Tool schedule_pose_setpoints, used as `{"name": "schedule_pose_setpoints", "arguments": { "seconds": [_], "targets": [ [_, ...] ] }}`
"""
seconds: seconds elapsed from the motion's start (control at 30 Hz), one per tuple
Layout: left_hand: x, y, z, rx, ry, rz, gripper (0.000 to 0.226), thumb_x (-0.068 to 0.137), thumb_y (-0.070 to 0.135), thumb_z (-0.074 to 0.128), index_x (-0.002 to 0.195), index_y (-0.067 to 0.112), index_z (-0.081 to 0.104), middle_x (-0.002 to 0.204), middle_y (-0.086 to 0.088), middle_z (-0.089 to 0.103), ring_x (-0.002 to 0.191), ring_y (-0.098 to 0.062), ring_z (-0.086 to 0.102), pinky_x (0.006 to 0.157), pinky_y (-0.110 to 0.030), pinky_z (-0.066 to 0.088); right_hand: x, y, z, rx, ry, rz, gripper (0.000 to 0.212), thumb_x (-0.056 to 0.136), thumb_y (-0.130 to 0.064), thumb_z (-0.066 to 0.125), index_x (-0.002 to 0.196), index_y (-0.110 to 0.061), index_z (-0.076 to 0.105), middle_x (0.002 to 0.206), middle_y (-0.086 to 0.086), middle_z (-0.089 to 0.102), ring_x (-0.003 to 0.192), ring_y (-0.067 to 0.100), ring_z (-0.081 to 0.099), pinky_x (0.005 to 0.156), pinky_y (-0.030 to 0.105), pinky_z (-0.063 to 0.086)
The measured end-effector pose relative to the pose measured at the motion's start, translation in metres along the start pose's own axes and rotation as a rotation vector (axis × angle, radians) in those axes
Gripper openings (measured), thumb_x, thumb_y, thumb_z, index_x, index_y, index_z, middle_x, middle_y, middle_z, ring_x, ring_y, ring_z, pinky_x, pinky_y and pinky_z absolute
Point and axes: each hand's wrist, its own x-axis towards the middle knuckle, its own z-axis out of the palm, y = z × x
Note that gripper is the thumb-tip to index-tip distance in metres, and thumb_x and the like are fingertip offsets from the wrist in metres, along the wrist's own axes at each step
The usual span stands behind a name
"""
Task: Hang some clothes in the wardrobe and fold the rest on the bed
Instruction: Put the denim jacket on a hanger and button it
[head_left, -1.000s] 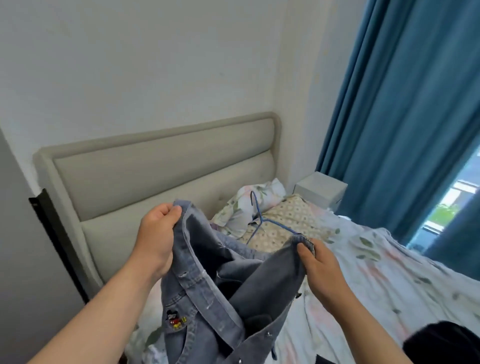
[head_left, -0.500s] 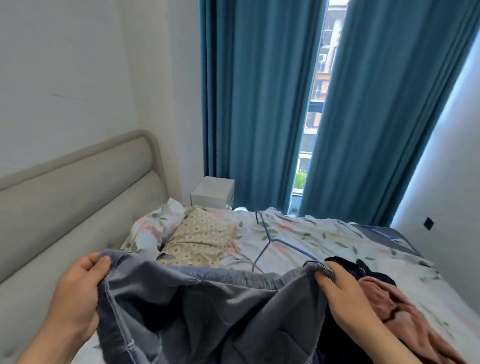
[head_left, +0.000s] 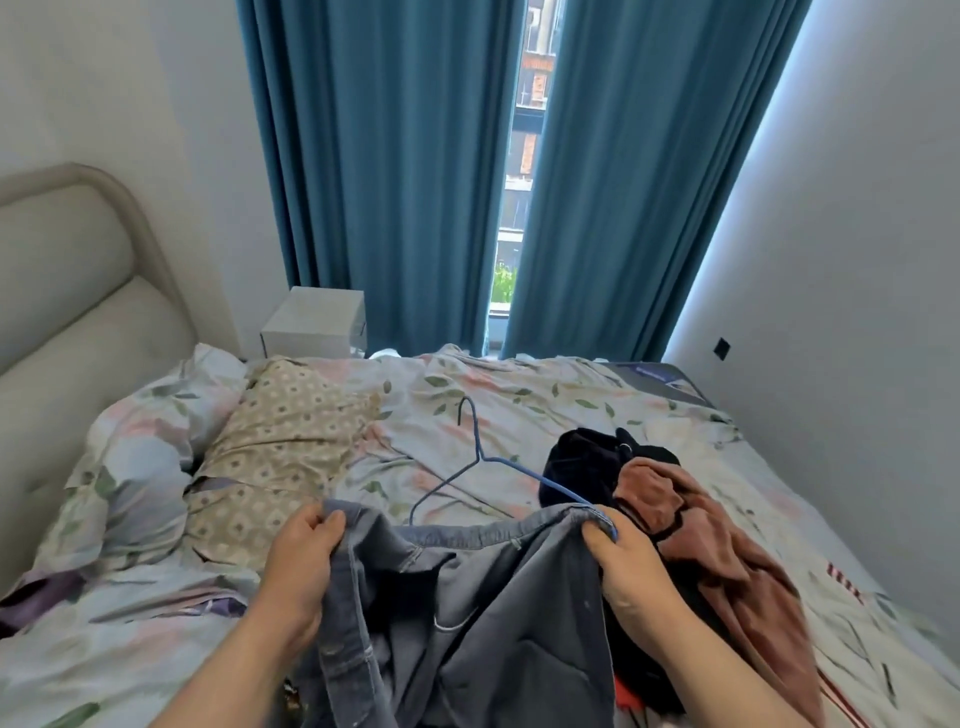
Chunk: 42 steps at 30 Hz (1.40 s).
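Since half a second ago the view has swung further right, so the window gap now sits centre, and the denim garment (head_left: 467, 613) is drawn out wider between the hands, low over the near side of the bed (head_left: 519, 395). Left hand (head_left: 301, 566) pinches one end of its stitched top edge with curled fingers; right hand (head_left: 623, 566) grips the other end, along with the tip of the thin blue wire hanger (head_left: 470, 467), which lies on the floral sheet. Faded grey-blue denim hangs in soft folds below. Just right of it lies a heap: a dark garment (head_left: 582, 462) and a rust-coloured garment (head_left: 727, 561), crumpled together. A patterned beige pillow (head_left: 280, 447) rests by the padded headboard (head_left: 67, 291).
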Motion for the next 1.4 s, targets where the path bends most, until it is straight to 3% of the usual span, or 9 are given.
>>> {"name": "schedule_pose_setpoints", "arguments": {
  "seconds": [0.3, 0.47, 0.67, 0.8, 0.9, 1.0, 1.07, 1.13, 1.4],
  "targets": [
    [0.081, -0.084, 0.049, 0.158, 0.057, -0.089, 0.019, 0.103, 0.012, 0.049, 0.097, 0.008, 0.067, 0.088, -0.016, 0.071, 0.078, -0.028, 0.066, 0.068, -0.036, 0.050, 0.102, 0.113, -0.042, 0.477, 0.016, 0.256, 0.027, 0.105, -0.012, 0.042, 0.122, -0.007, 0.063, 0.116, 0.014, 0.071, 0.110, 0.026, 0.068, 0.094, 0.038, 0.053],
    [0.147, -0.152, 0.061, 0.179, 0.145, -0.106, 0.020, 0.103, 0.010, 0.050, 0.094, 0.010, 0.068, 0.086, -0.016, 0.069, 0.073, -0.027, 0.063, 0.064, -0.034, 0.048, 0.163, 0.176, -0.035, 0.503, -0.060, 0.316, 0.028, 0.105, -0.007, 0.040, 0.123, -0.001, 0.062, 0.117, 0.022, 0.069, 0.108, 0.032, 0.068, 0.084, 0.034, 0.058],
    [0.245, -0.249, 0.058, 0.318, 0.203, -0.116, 0.018, 0.101, 0.017, 0.053, 0.090, 0.012, 0.066, 0.089, -0.016, 0.071, 0.087, -0.037, 0.067, 0.085, -0.058, 0.053, 0.244, 0.256, -0.005, 0.514, -0.040, 0.352, 0.028, 0.105, -0.005, 0.041, 0.122, -0.004, 0.063, 0.114, 0.021, 0.070, 0.108, 0.034, 0.067, 0.099, 0.044, 0.052],
    [0.295, -0.308, 0.062, 0.474, 0.217, -0.134, 0.022, 0.099, 0.022, 0.053, 0.093, 0.002, 0.059, 0.091, -0.026, 0.065, 0.087, -0.044, 0.064, 0.082, -0.057, 0.051, 0.280, 0.301, 0.021, 0.662, 0.004, 0.394, 0.026, 0.104, -0.001, 0.039, 0.115, 0.002, 0.062, 0.103, 0.020, 0.072, 0.091, 0.024, 0.072, 0.083, 0.032, 0.061],
    [0.310, -0.337, 0.066, 0.543, 0.223, -0.179, 0.024, 0.100, 0.019, 0.052, 0.093, -0.003, 0.058, 0.093, -0.027, 0.064, 0.087, -0.040, 0.063, 0.077, -0.049, 0.050, 0.300, 0.323, 0.031, 0.794, 0.042, 0.480, 0.029, 0.102, -0.021, 0.047, 0.111, 0.001, 0.063, 0.113, 0.017, 0.067, 0.107, 0.026, 0.067, 0.099, 0.037, 0.052],
    [0.313, -0.350, 0.068, 0.544, 0.237, -0.189, 0.021, 0.099, 0.017, 0.053, 0.089, 0.001, 0.062, 0.088, -0.022, 0.066, 0.085, -0.037, 0.063, 0.076, -0.046, 0.050, 0.311, 0.333, 0.031, 0.788, 0.142, 0.563, 0.041, 0.102, -0.037, 0.049, 0.107, 0.000, 0.065, 0.101, 0.014, 0.070, 0.094, 0.029, 0.067, 0.091, 0.038, 0.056],
    [0.316, -0.353, 0.068, 0.569, 0.245, -0.173, 0.017, 0.098, 0.016, 0.055, 0.086, 0.008, 0.064, 0.086, -0.015, 0.068, 0.082, -0.034, 0.063, 0.077, -0.045, 0.050, 0.319, 0.335, 0.028, 0.635, 0.196, 0.515, 0.031, 0.106, -0.024, 0.044, 0.112, 0.001, 0.062, 0.088, 0.014, 0.067, 0.072, 0.027, 0.061, 0.067, 0.037, 0.057],
    [0.316, -0.352, 0.068, 0.568, 0.220, -0.178, 0.015, 0.098, 0.018, 0.056, 0.088, 0.010, 0.063, 0.087, -0.013, 0.067, 0.081, -0.031, 0.062, 0.074, -0.042, 0.048, 0.327, 0.328, 0.019, 0.561, 0.258, 0.454, 0.025, 0.107, -0.016, 0.039, 0.107, -0.003, 0.060, 0.093, 0.019, 0.066, 0.074, 0.028, 0.064, 0.058, 0.035, 0.059],
    [0.316, -0.323, 0.052, 0.434, 0.208, -0.343, 0.020, 0.099, 0.012, 0.050, 0.090, 0.001, 0.065, 0.088, -0.025, 0.066, 0.075, -0.032, 0.060, 0.069, -0.037, 0.044, 0.335, 0.245, -0.017, 0.666, 0.161, 0.234, 0.021, 0.105, -0.008, 0.040, 0.114, -0.016, 0.057, 0.107, 0.027, 0.064, 0.086, 0.033, 0.074, 0.077, 0.046, 0.061]
  ]
}}
